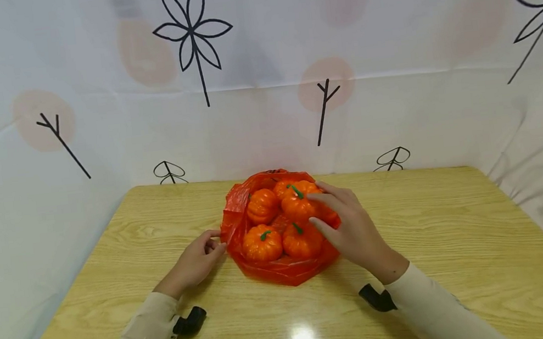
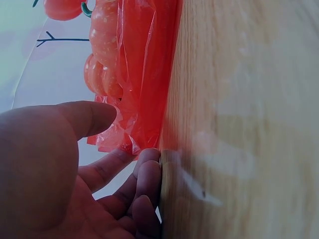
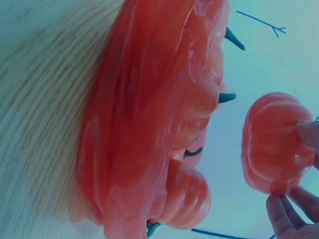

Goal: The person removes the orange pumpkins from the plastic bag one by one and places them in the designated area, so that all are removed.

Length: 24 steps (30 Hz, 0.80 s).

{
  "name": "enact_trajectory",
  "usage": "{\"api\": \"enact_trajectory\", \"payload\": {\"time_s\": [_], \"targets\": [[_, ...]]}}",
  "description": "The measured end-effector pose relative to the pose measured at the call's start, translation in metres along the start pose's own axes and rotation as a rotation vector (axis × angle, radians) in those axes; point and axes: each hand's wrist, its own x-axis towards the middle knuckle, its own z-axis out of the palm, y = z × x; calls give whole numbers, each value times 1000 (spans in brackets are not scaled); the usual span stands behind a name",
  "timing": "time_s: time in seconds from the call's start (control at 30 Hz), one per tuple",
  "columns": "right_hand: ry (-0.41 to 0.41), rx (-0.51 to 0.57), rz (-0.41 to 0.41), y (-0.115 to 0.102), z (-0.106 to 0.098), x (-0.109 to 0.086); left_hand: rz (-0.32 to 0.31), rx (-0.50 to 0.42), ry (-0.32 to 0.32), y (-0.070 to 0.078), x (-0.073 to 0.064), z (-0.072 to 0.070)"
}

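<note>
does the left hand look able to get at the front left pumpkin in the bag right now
Probably yes: the red bag is open above the front left pumpkin, though the bag's side stands between, so the left hand would likely have to rise over it.

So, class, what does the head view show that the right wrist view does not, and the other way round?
Only the head view: the left hand at the edge of the red plastic bag, both cream sleeves, and flower outlines on the backdrop.
Only the right wrist view: the bag side-on, with a clear gap between it and the held pumpkin.
Both: the right hand gripping that pumpkin, the bag with other pumpkins in it, and the wood-grain table.
</note>
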Motion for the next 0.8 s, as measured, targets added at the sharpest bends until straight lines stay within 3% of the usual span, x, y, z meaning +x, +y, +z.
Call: {"api": "enact_trajectory", "payload": {"time_s": [0.8], "targets": [[93, -36, 64, 35, -27, -7, -2, 2, -5, 1, 0, 0]]}}
